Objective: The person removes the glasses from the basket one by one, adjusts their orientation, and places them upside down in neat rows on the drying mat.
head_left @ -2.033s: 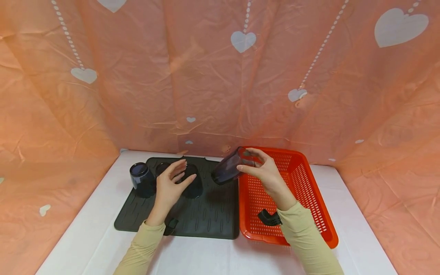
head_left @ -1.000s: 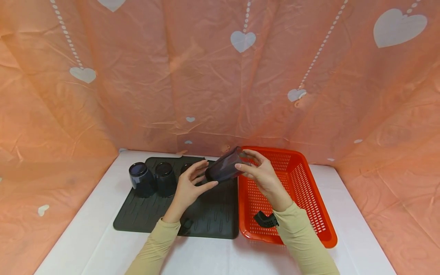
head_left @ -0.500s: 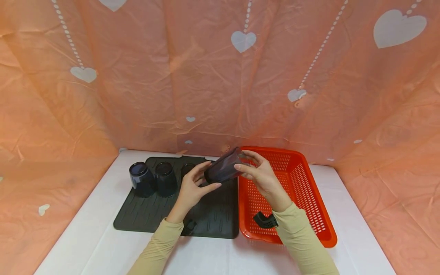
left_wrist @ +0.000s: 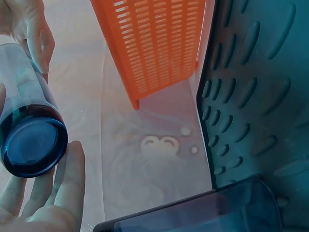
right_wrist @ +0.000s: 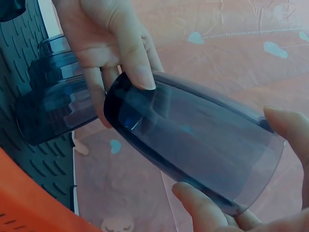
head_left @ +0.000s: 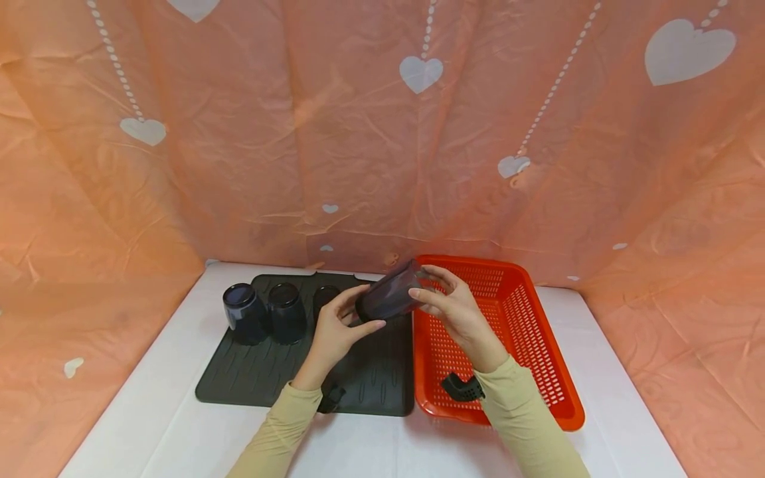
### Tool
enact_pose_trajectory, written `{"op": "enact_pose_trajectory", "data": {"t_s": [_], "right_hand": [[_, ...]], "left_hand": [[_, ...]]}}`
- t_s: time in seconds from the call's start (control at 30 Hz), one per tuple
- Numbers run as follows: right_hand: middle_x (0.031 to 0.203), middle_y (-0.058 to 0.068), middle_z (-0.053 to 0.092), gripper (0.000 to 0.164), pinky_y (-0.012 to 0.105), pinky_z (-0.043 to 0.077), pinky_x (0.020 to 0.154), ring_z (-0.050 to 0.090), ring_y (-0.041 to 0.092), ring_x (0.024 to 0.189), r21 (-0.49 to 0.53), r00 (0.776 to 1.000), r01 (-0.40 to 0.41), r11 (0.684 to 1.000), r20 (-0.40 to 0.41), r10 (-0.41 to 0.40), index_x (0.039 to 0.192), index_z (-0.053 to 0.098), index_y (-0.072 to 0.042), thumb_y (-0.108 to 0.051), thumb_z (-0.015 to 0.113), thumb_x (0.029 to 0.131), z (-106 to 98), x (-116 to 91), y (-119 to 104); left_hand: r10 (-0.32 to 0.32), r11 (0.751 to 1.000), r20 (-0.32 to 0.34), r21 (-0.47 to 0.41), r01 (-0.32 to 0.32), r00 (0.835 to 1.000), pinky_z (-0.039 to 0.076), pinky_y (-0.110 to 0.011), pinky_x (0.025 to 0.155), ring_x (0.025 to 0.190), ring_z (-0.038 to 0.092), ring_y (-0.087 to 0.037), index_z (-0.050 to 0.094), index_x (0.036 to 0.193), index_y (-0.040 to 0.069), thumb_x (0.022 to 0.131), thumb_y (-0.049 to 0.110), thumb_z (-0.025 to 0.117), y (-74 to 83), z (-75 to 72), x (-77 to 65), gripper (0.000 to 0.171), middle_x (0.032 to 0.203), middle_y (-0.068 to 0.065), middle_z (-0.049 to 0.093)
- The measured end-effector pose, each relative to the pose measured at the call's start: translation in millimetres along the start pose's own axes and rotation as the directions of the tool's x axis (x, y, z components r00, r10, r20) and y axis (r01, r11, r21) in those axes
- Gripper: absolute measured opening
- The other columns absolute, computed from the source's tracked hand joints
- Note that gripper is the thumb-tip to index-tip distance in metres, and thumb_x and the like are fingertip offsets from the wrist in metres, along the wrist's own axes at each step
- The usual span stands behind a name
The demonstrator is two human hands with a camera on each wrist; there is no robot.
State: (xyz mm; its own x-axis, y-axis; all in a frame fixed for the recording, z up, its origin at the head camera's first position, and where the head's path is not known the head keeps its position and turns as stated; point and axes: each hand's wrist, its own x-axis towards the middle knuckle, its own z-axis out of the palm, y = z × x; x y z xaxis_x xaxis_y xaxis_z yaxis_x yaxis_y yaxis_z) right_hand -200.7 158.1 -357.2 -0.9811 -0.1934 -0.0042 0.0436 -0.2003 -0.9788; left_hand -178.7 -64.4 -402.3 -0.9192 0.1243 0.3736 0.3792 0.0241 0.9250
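A dark tinted drinking glass (head_left: 390, 292) is held tilted in the air above the drying mat (head_left: 376, 382), thick base to the left and lower, rim to the right. My right hand (head_left: 461, 315) grips it near the rim, thumb on the near side. My left hand (head_left: 335, 332) holds the base end; in the right wrist view its thumb (right_wrist: 140, 72) lies over the base of the glass (right_wrist: 193, 145), other fingers behind. Three more dark glasses stand base up on the mat: a left one (head_left: 245, 318), a middle one (head_left: 287, 317) and one (head_left: 325, 296) partly hidden by my left hand.
A red perforated plastic basket (head_left: 564, 385) stands right of the mat, beneath my right forearm. Black wrist mounts (head_left: 463, 387) hang under both wrists. Behind the white table (head_left: 358, 445) rises an orange curtain (head_left: 358, 166) with white hearts.
Over two seconds my left hand has moved right from the standing glasses to the base of the held glass. The held glass has shifted slightly left; the last half second shows little movement.
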Motion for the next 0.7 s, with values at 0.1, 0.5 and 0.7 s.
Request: {"op": "enact_pose_trajectory", "data": {"t_s": [0.1,0.5,0.7], "right_hand": [[0.129,0.014,0.047,0.054,0.033,0.054,0.083,0.061,0.021,0.09,0.008,1.0,-0.001,1.0,0.001,0.001,0.136,0.044,-0.004,-0.004,0.067,0.088,-1,0,1],[0.127,0.012,0.046,0.053,0.032,0.053,0.082,0.06,0.019,0.093,0.067,0.997,-0.034,0.997,0.069,0.029,0.141,0.036,-0.001,0.0,0.057,0.092,-8,0,4],[0.115,0.007,0.054,0.044,0.035,0.049,0.086,0.058,0.02,0.095,0.122,0.991,-0.101,0.987,0.098,0.089,0.134,0.04,-0.003,-0.001,0.055,0.092,-11,1,4]], "left_hand": [[0.006,1.0,-0.003,-0.009,-0.006,1.0,0.049,-0.039,0.092,0.106,0.058,-0.029,0.058,0.128,0.0,0.074,-0.001,0.08,-0.9,1.1,0.0,0.058,0.123,-0.016,0.058],[0.014,0.998,-0.052,-0.059,-0.017,0.999,0.052,-0.043,0.087,0.099,0.058,-0.026,0.063,0.124,0.006,0.07,0.0,0.084,-21.4,1.9,3.0,0.059,0.12,-0.009,0.061],[0.015,0.988,-0.065,-0.153,-0.025,0.998,0.054,-0.036,0.082,0.103,0.056,-0.025,0.064,0.123,0.011,0.07,0.002,0.085,-31.1,0.2,3.8,0.058,0.121,-0.006,0.061]]}}
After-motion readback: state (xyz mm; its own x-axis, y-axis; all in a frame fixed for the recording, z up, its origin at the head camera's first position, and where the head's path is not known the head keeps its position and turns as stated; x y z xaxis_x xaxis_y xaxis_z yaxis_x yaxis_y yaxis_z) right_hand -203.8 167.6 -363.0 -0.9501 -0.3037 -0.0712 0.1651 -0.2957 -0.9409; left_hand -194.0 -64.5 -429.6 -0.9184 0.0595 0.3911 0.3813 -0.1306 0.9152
